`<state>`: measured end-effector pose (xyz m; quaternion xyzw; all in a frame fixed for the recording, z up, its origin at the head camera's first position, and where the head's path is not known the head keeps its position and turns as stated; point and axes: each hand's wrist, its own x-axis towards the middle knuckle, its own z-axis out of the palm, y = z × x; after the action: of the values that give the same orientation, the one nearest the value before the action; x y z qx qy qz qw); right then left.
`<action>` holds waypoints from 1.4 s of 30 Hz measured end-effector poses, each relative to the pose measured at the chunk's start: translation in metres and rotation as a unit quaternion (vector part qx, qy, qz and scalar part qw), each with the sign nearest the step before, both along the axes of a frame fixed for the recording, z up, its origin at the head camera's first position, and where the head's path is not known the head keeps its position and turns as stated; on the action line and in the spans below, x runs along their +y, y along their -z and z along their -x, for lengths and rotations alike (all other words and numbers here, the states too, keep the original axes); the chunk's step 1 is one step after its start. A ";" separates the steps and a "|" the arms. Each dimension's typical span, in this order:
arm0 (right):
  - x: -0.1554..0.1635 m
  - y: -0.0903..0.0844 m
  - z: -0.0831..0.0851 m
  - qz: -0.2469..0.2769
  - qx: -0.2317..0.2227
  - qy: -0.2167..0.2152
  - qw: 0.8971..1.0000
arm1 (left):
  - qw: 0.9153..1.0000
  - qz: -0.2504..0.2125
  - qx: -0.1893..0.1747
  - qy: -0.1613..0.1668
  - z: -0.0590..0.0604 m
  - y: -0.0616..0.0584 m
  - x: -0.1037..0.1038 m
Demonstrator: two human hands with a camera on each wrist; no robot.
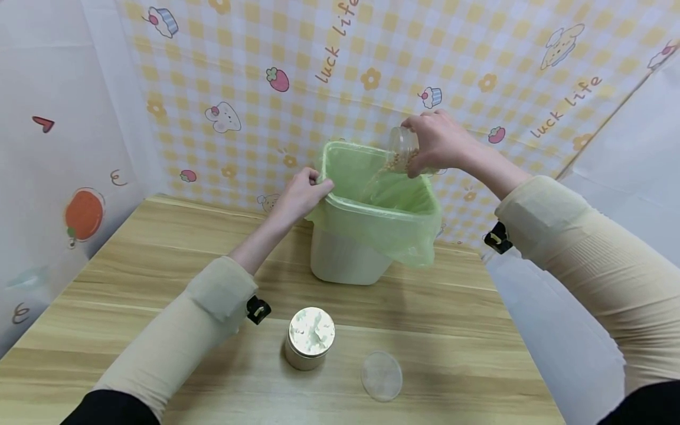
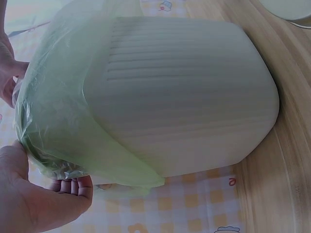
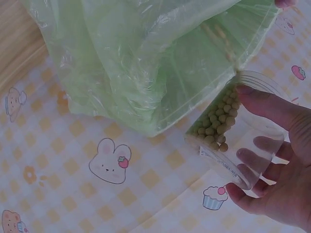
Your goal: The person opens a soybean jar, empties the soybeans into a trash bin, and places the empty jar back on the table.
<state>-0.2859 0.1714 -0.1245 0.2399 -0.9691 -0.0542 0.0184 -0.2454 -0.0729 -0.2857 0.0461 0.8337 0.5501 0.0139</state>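
Head view, frame centre: the right hand point(image 1: 441, 144) wraps its grip round a tipped clear jar point(image 1: 402, 150) of beans above the bin point(image 1: 350, 254). Left hand point(image 1: 298, 198) pinches the green liner point(image 1: 409, 233) at the bin's rim.

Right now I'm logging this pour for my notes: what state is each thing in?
clear jar: tipped over the bin, beans at its mouth
bin: upright, green bag lining it
left hand: gripping the bin's rim
right hand: holding the jar
second jar: upright, lidded
loose lid: flat on table
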 end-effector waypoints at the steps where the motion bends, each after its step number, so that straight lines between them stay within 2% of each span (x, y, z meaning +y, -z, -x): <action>1: 0.000 0.000 0.000 -0.001 0.000 0.000 1.000 | 1.000 0.000 0.000 0.000 0.000 0.000 0.000; 13: -0.002 0.002 0.000 -0.002 0.004 -0.001 1.000 | 1.000 -0.005 -0.001 -0.002 0.002 0.000 0.001; 21: -0.004 0.001 -0.001 -0.010 0.015 -0.017 1.000 | 1.000 -0.009 -0.005 -0.003 0.002 0.001 0.001; 42: -0.009 0.001 -0.003 -0.023 0.017 -0.007 1.000 | 1.000 -0.004 -0.004 -0.006 0.001 0.001 0.002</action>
<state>-0.2831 0.1629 -0.1259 0.2463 -0.9654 -0.0804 0.0293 -0.2463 -0.0712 -0.2868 0.0388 0.8318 0.5535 0.0142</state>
